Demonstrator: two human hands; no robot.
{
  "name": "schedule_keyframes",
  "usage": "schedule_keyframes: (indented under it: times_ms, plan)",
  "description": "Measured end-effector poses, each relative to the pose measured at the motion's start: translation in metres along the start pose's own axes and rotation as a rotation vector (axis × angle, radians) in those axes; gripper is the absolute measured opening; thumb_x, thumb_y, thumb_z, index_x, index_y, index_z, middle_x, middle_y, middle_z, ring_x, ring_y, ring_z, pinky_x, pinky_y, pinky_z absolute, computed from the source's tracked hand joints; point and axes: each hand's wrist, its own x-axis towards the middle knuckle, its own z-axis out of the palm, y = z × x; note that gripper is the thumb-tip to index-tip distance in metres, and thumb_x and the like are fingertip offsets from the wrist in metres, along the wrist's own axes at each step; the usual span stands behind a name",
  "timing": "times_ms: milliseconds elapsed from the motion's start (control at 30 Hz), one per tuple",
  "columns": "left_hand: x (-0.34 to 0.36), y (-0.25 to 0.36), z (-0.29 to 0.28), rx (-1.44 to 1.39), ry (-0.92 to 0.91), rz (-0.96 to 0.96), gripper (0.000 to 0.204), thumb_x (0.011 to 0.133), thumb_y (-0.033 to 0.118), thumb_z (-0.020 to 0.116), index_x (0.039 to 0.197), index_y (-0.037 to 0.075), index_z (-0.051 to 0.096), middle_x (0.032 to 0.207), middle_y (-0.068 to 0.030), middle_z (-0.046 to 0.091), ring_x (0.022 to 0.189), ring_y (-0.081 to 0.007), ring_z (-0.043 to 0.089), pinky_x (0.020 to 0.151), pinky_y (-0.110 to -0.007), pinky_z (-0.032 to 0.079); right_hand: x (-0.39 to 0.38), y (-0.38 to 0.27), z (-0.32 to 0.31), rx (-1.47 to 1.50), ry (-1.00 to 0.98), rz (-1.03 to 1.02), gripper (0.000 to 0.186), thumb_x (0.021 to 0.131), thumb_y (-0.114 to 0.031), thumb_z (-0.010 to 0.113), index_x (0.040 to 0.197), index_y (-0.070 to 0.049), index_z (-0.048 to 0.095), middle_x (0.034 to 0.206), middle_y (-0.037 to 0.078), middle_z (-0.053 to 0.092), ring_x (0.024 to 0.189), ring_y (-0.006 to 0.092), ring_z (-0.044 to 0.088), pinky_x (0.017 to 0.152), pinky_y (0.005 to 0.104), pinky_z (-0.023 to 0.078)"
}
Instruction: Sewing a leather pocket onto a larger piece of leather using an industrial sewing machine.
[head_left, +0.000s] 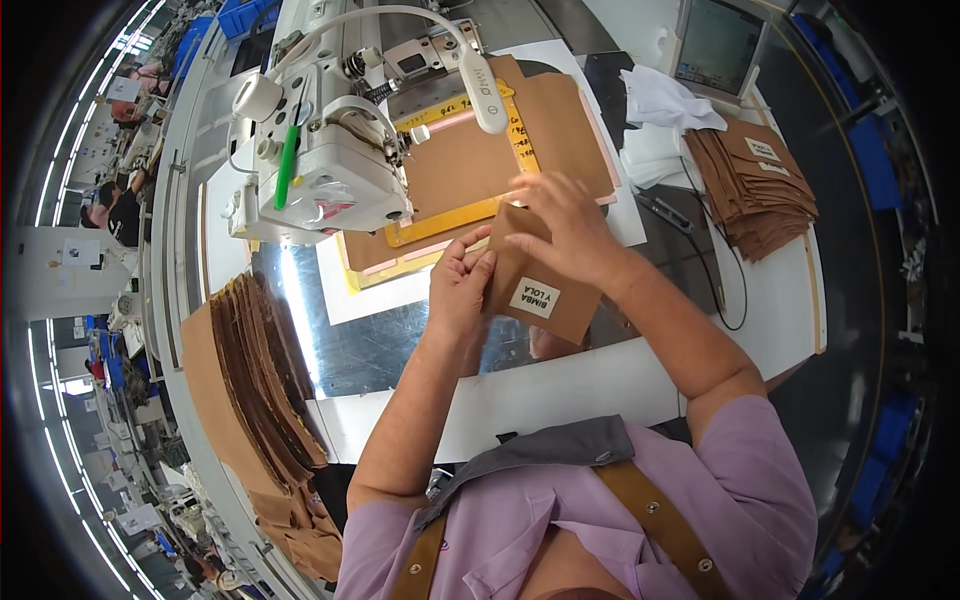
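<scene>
A brown leather-like panel (565, 318) with a white printed label (534, 297) is held at a tilt above the front of the machine bed. My left hand (463, 282) grips its left edge, thumb on the face and fingers curled. Over the panel's upper part is my right hand (570, 228), its thumb apart from its bent fingers and its fingertips at the far edge. Just beyond both hands lies a yellow clamp frame (445, 222) over a larger brown sheet (450, 175). The white sewing machine head (335, 160) stands to the left.
Stacked brown pieces (245, 375) hang at the left table edge. At the right lies a pile of labelled brown panels (757, 185), with white cloth (670, 98) and a black cable (742, 290) nearby. A screen (718, 45) stands behind. A green pen-like stick (287, 168) is on the machine.
</scene>
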Motion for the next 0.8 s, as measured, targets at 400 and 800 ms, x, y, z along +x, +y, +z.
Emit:
schedule_keyframes:
  times_ms: [400, 800]
  plan:
    - [0.013, 0.013, -0.140, 0.332, 0.363, 0.219, 0.030, 0.098, 0.011, 0.072, 0.125, -0.001, 0.065, 0.110, -0.0097, 0.074, 0.101, -0.0156, 0.070, 0.082, -0.026, 0.053, 0.064, 0.094, 0.027, 0.193, -0.529, 0.279, 0.023, 0.096, -0.030, 0.070, 0.101, -0.007, 0.069, 0.088, 0.012, 0.073, 0.086, 0.0312, 0.071, 0.078, 0.0427, 0.053]
    - [0.189, 0.065, -0.249, 1.324, -0.042, 0.751, 0.021, 0.091, 0.021, 0.080, 0.101, 0.003, 0.076, 0.099, -0.0068, 0.062, 0.087, -0.0229, 0.060, 0.081, -0.036, 0.050, 0.132, 0.124, 0.137, 0.035, -0.512, 0.175, 0.036, 0.094, -0.033, 0.058, 0.112, -0.005, 0.072, 0.115, 0.019, 0.074, 0.106, 0.0389, 0.069, 0.089, 0.0473, 0.056]
